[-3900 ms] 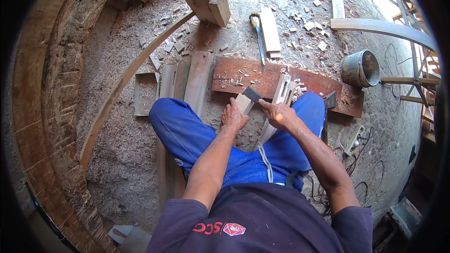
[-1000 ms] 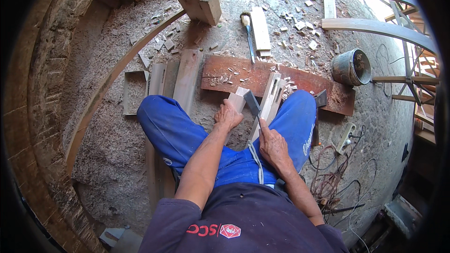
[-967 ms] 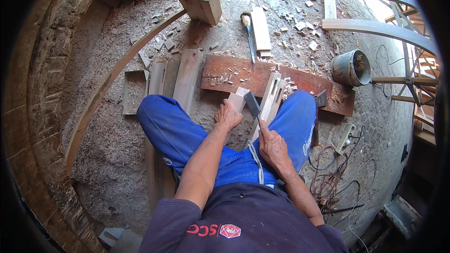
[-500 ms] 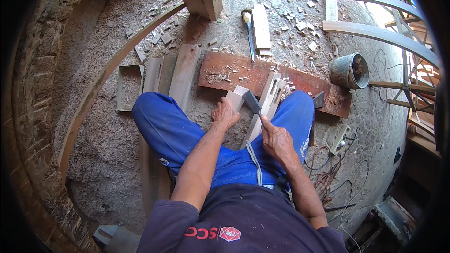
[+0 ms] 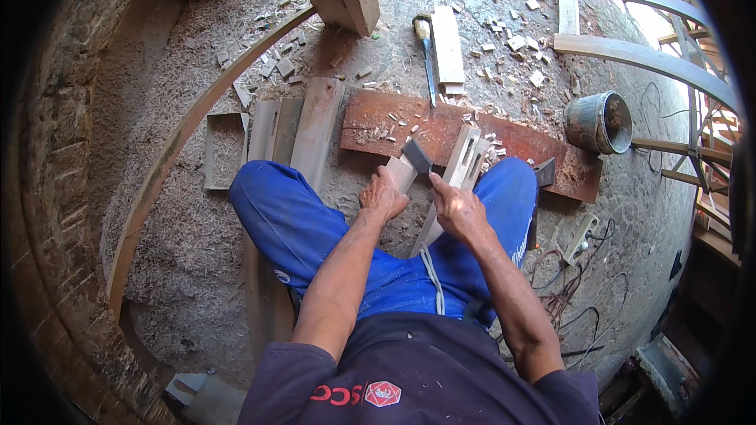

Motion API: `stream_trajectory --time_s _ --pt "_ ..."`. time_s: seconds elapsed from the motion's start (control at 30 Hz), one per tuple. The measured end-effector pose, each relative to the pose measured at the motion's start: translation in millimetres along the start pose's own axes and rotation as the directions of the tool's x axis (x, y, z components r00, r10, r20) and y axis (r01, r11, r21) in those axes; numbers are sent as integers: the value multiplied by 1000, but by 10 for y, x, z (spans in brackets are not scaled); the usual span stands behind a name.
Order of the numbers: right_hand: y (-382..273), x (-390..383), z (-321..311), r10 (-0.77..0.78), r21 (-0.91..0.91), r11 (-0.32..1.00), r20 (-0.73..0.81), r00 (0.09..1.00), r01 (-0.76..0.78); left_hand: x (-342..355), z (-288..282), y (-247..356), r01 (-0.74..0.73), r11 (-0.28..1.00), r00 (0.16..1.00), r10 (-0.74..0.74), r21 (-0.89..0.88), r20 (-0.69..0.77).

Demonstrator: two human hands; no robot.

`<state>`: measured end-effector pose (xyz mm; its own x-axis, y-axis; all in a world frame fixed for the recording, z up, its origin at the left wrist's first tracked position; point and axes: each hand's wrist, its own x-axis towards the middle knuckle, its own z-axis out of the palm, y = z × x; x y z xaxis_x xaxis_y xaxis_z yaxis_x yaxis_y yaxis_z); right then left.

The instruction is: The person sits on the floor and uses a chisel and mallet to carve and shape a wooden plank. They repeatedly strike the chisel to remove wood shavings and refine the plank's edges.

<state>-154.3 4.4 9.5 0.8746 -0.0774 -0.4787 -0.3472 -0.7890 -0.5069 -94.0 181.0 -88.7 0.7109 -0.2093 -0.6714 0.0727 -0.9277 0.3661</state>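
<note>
My left hand is closed round a pale wooden block, which it holds between my knees beside the reddish-brown plank. In my right hand is a hammer-like tool with a dark, blocky metal head; its handle is mostly hidden by my fingers. The head lies over the block's far end, and whether they touch I cannot tell. Just right of the block, a pale timber with slots cut in it leans across the plank toward my lap.
A chisel lies beyond the plank, beside a pale board. To the right are a bucket, a dark metal wedge-shaped piece and a power strip with cords. Wooden boards and a shallow box lie left.
The dark tool head has swung up and leftward over the block's far end, with my right hand moving slightly up. My left hand keeps its hold. The whole view has shifted slightly.
</note>
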Motion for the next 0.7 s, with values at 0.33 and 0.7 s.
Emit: stream_trajectory --time_s 0.33,0.7 --pt "-235 -424 -407 114 -219 973 156 981 -79 48 139 -140 6 999 1000 -7 -39 -19" --pt "-100 -166 -246 56 -148 989 182 982 -29 21 153 -137 10 998 1000 -10 -58 -4"
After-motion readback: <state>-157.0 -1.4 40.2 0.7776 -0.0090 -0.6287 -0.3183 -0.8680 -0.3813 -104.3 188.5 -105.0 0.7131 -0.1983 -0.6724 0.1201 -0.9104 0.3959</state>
